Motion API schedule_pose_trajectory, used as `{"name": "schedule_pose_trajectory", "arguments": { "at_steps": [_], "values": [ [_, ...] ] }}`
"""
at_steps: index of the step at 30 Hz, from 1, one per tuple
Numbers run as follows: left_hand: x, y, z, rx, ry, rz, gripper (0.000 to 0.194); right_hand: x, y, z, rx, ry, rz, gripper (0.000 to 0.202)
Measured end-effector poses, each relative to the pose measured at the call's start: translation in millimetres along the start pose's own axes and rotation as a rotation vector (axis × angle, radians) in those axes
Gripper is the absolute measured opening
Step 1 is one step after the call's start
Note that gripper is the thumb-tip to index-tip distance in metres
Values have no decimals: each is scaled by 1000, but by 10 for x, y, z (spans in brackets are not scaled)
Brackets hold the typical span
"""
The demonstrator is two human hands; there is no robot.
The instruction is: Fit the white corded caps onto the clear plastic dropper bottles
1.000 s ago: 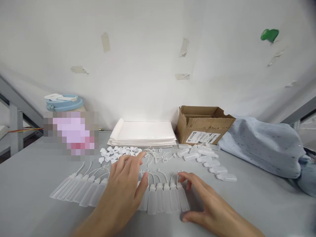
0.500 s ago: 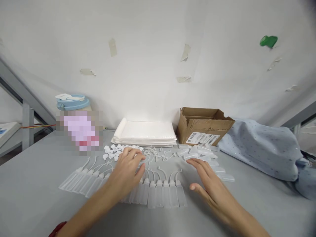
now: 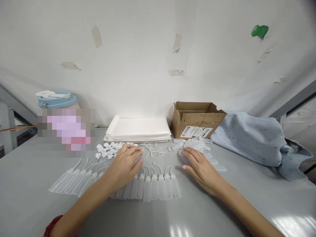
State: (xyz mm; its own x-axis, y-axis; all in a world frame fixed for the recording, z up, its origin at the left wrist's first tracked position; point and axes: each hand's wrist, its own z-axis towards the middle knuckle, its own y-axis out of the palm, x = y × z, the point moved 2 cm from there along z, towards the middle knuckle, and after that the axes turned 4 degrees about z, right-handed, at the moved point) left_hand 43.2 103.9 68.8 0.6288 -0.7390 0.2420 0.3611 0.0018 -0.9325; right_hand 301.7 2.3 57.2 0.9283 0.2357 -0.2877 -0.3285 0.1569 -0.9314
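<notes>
Clearly, both hands are parted over the grey worktop (image 3: 138,220), thumbs away from the fingers. The left hand (image 3: 125,166) has its fingers loosely bent, just beside the white caps (image 3: 105,152) and the loose thin tubes (image 3: 161,152), above part of the row of tubed bottles (image 3: 154,189). The right hand (image 3: 202,171) is spread more flatly, its fingertips at the loose bottles (image 3: 196,144); whether they touch, I cannot tell. Behind lie stacked white sheets (image 3: 139,126), beside an open cardboard box (image 3: 197,122) and bluish-grey cloth (image 3: 251,140)
</notes>
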Motion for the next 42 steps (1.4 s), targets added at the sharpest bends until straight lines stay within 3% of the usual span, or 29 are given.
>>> {"name": "schedule_pose_trajectory", "arguments": {
  "at_steps": [6, 14, 17, 23, 27, 31, 36, 42],
  "values": [
    [32, -164, -34, 58, -152, -179, 30, 0, 31, -3, 58, -9, -91, 29],
    [79, -313, -104, 207, -373, -370, 26, 59, 104, 7, 8, 40, -205, 40],
    [82, -323, -115, 266, -412, -422, 21, 57, 84, 11, 40, 36, -162, 34],
    [105, -298, -137, 301, -544, -686, 17, -48, -34, -20, 232, 18, 109, 21],
    [195, -247, -156, 241, -651, -918, 21, -188, -120, -59, 374, -2, 228, 10],
    [343, -185, -175, 108, -673, -1119, 23, -320, -132, -92, 443, -98, 303, 18],
    [505, -126, -200, -102, -557, -1288, 20, -429, -81, -127, 441, -147, 275, 30],
    [672, -106, -215, -236, -382, -1374, 13, -587, -27, -177, 347, -205, 351, 31]
  ]
}}
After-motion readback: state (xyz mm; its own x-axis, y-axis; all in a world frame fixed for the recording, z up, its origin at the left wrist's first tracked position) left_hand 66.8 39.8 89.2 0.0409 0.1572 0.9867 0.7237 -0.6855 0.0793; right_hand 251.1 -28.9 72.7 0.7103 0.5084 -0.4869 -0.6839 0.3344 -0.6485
